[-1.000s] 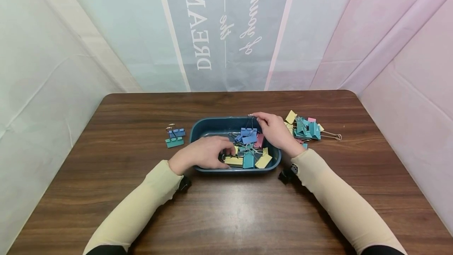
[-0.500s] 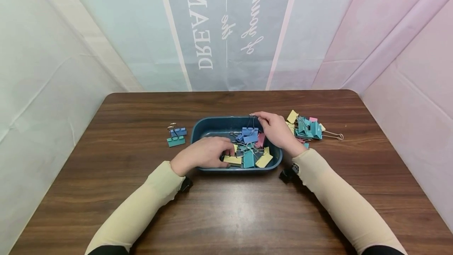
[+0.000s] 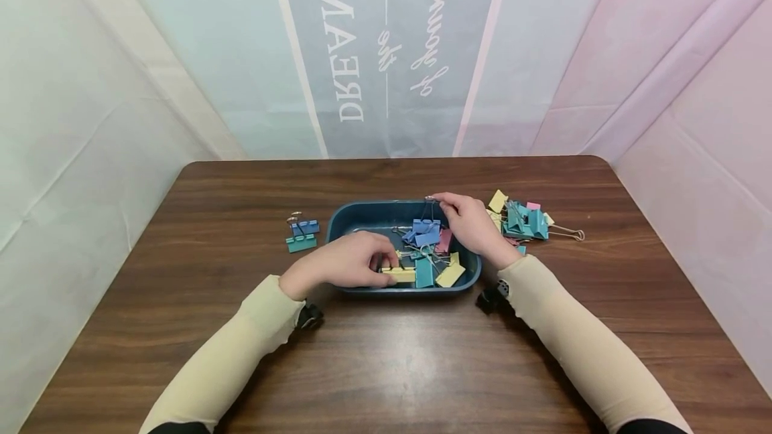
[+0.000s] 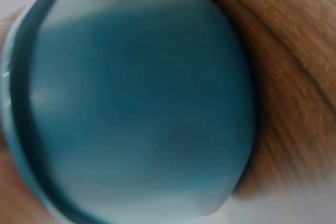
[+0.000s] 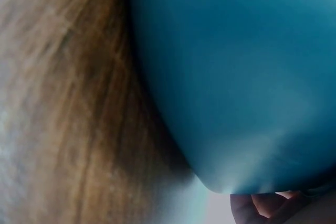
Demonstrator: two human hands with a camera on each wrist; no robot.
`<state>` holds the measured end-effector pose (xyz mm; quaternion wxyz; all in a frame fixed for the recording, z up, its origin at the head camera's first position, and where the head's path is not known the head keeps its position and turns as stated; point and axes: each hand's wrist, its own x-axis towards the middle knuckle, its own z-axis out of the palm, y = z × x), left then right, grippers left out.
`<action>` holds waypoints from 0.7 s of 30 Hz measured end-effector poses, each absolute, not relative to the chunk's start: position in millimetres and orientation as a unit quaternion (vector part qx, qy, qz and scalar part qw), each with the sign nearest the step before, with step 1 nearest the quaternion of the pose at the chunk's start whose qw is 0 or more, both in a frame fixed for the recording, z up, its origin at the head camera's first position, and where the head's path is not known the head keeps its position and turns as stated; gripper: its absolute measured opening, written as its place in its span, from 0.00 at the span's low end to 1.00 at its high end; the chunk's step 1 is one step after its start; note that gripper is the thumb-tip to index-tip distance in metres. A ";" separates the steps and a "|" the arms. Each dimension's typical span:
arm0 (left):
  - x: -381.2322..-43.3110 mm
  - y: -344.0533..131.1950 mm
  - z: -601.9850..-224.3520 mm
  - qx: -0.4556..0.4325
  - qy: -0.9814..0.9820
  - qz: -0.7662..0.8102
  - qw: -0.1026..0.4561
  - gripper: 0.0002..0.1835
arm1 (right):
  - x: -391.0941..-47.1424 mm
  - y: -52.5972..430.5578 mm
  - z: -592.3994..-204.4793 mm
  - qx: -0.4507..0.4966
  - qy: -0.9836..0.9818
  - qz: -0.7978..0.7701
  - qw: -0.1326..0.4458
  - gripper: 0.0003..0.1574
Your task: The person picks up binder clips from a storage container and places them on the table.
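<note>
One blue tub (image 3: 380,213) sits just below the centre of the head view, on a brown worktop (image 3: 404,360). The left hand (image 3: 346,261) reaches in over its lower left side, its grip narrow: thumb and fingers pinch a yellow clip (image 3: 403,276) near the tub's lower middle. The right hand (image 3: 473,225) bends over the right end, its fingertips at the far rim beside the metal handle of a blue clip (image 3: 427,228); I cannot tell whether that grip holds the handle or only touches it. A pink clip (image 3: 443,241) and a teal clip (image 3: 425,274) lie in the right half of the tub. Left of centre in the frame, a small pair (image 3: 305,227), one blue and one green, lies just beside the tub; right of centre is a pile (image 3: 525,221) of mostly teal and yellow clips. Cream sleeves (image 3: 223,353) enter from the bottom. Both wrist views are mostly tub wall, with worktop on the right in the left one and on the left in the right one
</note>
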<state>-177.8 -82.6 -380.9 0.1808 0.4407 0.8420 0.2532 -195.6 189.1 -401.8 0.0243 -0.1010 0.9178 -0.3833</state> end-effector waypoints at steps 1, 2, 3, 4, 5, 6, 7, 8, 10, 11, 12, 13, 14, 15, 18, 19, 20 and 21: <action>-177.4 -84.9 -379.1 0.442 0.836 0.265 0.187 0.08 | -195.6 189.1 -402.1 -0.101 0.918 -0.382 0.024 0.22; -177.4 -87.5 -378.1 0.444 0.829 0.279 0.195 0.08 | -195.7 188.9 -402.3 -0.101 0.919 -0.381 0.023 0.22; -177.3 -90.2 -376.3 0.442 0.822 0.293 0.207 0.08 | -195.7 189.0 -402.3 -0.102 0.919 -0.381 0.023 0.22; -177.2 -92.9 -374.4 0.438 0.815 0.309 0.219 0.08 | -195.7 189.0 -402.2 -0.102 0.919 -0.381 0.023 0.22; -177.2 -95.7 -372.6 0.433 0.808 0.324 0.232 0.08 | -195.6 188.9 -401.9 -0.102 0.919 -0.381 0.022 0.22; -177.3 -98.6 -370.7 0.426 0.801 0.340 0.248 0.09 | -195.6 188.9 -401.5 -0.102 0.919 -0.381 0.023 0.22; -177.5 -101.3 -369.0 0.417 0.794 0.355 0.264 0.09 | -195.4 189.1 -401.1 -0.102 0.918 -0.381 0.024 0.22; -177.7 -104.1 -367.4 0.408 0.787 0.370 0.277 0.10 | -195.2 189.2 -400.7 -0.102 0.918 -0.382 0.024 0.22; -178.0 -109.7 -363.7 0.390 0.780 0.390 0.295 0.11 | -194.8 189.3 -399.9 -0.102 0.918 -0.383 0.024 0.22; -178.3 -112.7 -362.5 0.382 0.776 0.400 0.302 0.12 | -194.7 189.2 -399.5 -0.102 0.918 -0.383 0.024 0.22; -178.6 -116.0 -361.3 0.375 0.775 0.407 0.305 0.12 | -194.7 189.4 -399.4 -0.103 0.917 -0.384 0.024 0.22; -178.8 -119.5 -360.1 0.369 0.774 0.414 0.305 0.12 | -194.6 189.5 -399.5 -0.103 0.917 -0.384 0.025 0.22; -178.9 -123.2 -358.7 0.365 0.773 0.421 0.302 0.12 | -194.6 189.5 -399.6 -0.104 0.917 -0.384 0.025 0.22; -179.0 -127.3 -357.5 0.362 0.773 0.427 0.299 0.13 | -194.5 189.5 -399.8 -0.104 0.917 -0.385 0.025 0.22; -178.7 -140.6 -353.8 0.352 0.777 0.439 0.283 0.13 | -194.6 189.8 -400.9 -0.105 0.917 -0.385 0.025 0.22; -178.3 -145.3 -352.2 0.350 0.776 0.445 0.278 0.13 | -194.6 189.7 -401.1 -0.105 0.917 -0.385 0.025 0.22; -178.0 -150.3 -351.1 0.347 0.776 0.450 0.274 0.13 | -194.7 189.5 -401.0 -0.105 0.916 -0.386 0.024 0.22; -177.3 -155.4 -349.7 0.344 0.777 0.454 0.269 0.12 | -194.6 189.2 -400.7 -0.105 0.916 -0.387 0.024 0.21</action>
